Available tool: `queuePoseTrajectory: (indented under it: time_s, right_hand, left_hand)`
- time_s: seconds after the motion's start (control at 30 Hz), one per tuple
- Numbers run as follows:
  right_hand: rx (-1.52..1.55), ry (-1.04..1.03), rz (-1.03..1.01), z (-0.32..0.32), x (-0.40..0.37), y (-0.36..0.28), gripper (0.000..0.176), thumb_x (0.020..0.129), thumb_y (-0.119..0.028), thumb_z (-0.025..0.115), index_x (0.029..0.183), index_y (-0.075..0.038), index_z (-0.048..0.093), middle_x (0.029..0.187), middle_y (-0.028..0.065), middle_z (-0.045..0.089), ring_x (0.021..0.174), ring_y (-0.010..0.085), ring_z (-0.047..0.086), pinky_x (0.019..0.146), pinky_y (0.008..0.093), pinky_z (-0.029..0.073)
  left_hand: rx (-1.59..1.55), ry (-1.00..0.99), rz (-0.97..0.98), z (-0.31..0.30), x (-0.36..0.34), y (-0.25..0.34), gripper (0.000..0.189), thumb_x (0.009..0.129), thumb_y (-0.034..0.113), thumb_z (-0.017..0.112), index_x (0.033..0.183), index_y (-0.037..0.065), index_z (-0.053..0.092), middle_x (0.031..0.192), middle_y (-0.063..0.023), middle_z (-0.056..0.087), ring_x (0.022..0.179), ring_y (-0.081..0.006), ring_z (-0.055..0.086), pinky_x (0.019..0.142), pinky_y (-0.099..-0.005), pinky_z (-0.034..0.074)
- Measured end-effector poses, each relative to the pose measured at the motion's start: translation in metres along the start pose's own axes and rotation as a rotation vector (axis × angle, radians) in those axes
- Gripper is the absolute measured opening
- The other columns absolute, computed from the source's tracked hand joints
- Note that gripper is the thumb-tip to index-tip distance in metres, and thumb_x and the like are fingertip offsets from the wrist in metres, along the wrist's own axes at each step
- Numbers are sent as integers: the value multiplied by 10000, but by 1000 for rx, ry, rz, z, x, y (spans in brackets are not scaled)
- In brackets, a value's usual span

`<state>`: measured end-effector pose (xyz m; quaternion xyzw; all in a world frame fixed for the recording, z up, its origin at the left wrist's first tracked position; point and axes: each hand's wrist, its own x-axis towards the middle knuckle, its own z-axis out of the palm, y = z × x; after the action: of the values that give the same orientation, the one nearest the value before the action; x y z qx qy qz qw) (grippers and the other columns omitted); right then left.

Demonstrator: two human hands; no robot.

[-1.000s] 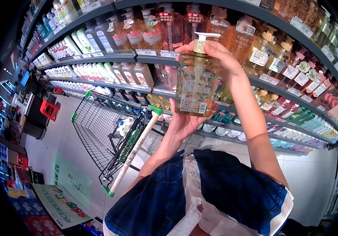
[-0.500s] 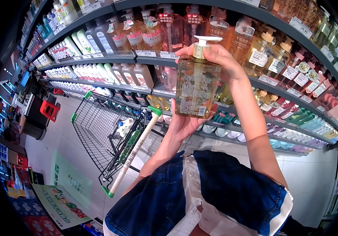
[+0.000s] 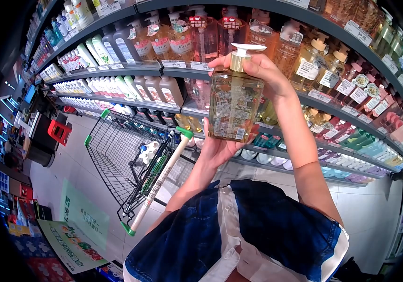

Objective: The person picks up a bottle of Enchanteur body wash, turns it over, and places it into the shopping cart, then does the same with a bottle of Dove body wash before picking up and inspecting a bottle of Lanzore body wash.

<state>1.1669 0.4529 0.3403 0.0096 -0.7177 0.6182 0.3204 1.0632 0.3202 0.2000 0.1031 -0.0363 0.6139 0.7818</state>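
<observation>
A clear pump bottle [image 3: 235, 105] with amber liquid, a gold collar and a white pump head is held upright before the shelves, its printed back label and barcode facing me. My right hand [image 3: 266, 70] grips its top around the shoulder and collar, with the thumb by the collar. Beneath and behind the bottle, my left hand [image 3: 221, 149] supports its base, fingers partly hidden by the bottle.
Long curved shelves [image 3: 192, 73] carry rows of pump bottles [image 3: 283, 47] with price tags. A wire shopping cart [image 3: 117, 155] with a pale handle stands at the left, holding a white item. Further left are a red stool [image 3: 59, 132] and a green poster [image 3: 72, 244].
</observation>
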Motion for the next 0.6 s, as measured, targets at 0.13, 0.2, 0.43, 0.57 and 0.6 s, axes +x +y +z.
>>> queuePoseTrajectory:
  time_s: [0.13, 0.2, 0.43, 0.57, 0.6]
  right_hand:
    - [5, -2, 6, -1, -1, 1, 546, 805, -505, 657, 1066, -25, 669, 1156, 116, 643, 1084, 208, 597, 975, 370, 440]
    - [10, -4, 8, -1, 0, 2, 547, 806, -503, 656, 1066, -22, 669, 1157, 116, 642, 1085, 209, 597, 974, 369, 441]
    - [9, 8, 7, -1, 1, 1, 558, 809, -506, 654, 1078, -18, 664, 1150, 119, 645, 1075, 212, 607, 954, 369, 460]
    - [61, 21, 32, -2, 2, 3, 574, 813, -519, 645, 1084, -13, 662, 1142, 117, 649, 1060, 208, 615, 937, 361, 472]
    - [58, 19, 29, -3, 2, 4, 574, 817, -520, 640, 1085, -13, 662, 1141, 116, 650, 1059, 206, 615, 934, 359, 473]
  left_hand:
    - [6, -4, 2, 1, 0, 0, 674, 969, 469, 417, 1434, 8, 261, 1440, -267, 288, 1281, -449, 368, 967, -505, 483]
    - [-5, -4, -1, 1, 0, 0, 681, 966, 476, 420, 1434, 8, 261, 1439, -268, 289, 1279, -450, 372, 967, -502, 483]
    - [31, -7, 17, 0, -1, -1, 709, 954, 497, 431, 1439, 12, 250, 1438, -271, 290, 1265, -460, 386, 969, -499, 483]
    - [18, 7, 31, 1, -2, -2, 740, 943, 518, 441, 1443, 11, 239, 1439, -278, 282, 1258, -465, 393, 971, -501, 480]
    - [10, 12, 35, 2, -3, -2, 748, 940, 523, 444, 1443, 11, 236, 1439, -280, 280, 1256, -466, 395, 972, -501, 479]
